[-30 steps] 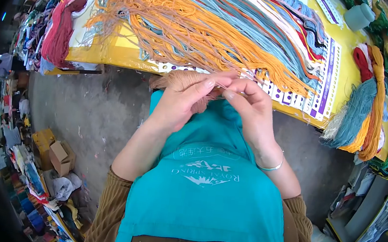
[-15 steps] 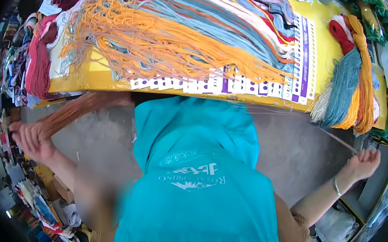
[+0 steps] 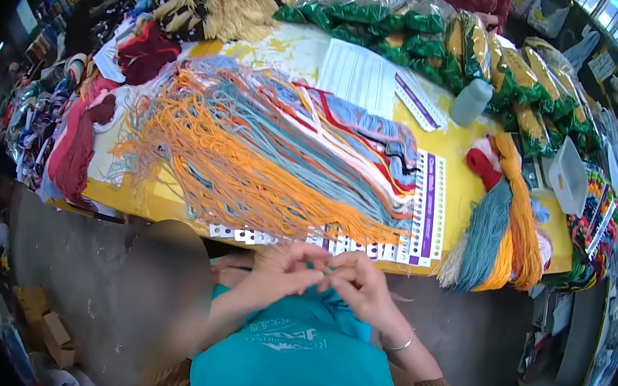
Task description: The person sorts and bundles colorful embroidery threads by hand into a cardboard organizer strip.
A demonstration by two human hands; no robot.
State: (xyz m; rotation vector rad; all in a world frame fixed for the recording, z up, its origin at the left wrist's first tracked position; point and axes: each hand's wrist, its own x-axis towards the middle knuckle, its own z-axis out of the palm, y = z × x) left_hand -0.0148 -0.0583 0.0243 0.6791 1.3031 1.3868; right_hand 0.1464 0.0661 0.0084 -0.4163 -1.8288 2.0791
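My left hand [image 3: 287,268] and my right hand [image 3: 363,287] meet in front of the table edge, above the turquoise apron [image 3: 290,359]. Thumbs and fingers of both are pinched together, fingertips almost touching. Whatever lies between the left fingertips is too small to make out. A thin pale thread [image 3: 403,299] shows just beside my right hand. Right behind the hands, cards with punched holes [image 3: 429,207] carry long threads [image 3: 290,160] in orange, blue-grey, white and red, spread across the table.
On the yellow table [image 3: 295,50] lie printed sheets [image 3: 357,73], a pale bottle [image 3: 471,102] and green-and-clear bags [image 3: 390,19]. Thread skeins [image 3: 488,229] hang over the right front edge; dark pink ones [image 3: 74,143] hang at left. Cardboard boxes [image 3: 57,340] stand on the floor.
Both hands have come in from far left and far right to meet at the middle. The brown thread bundle is no longer plainly seen in my left hand. The view has tilted up.
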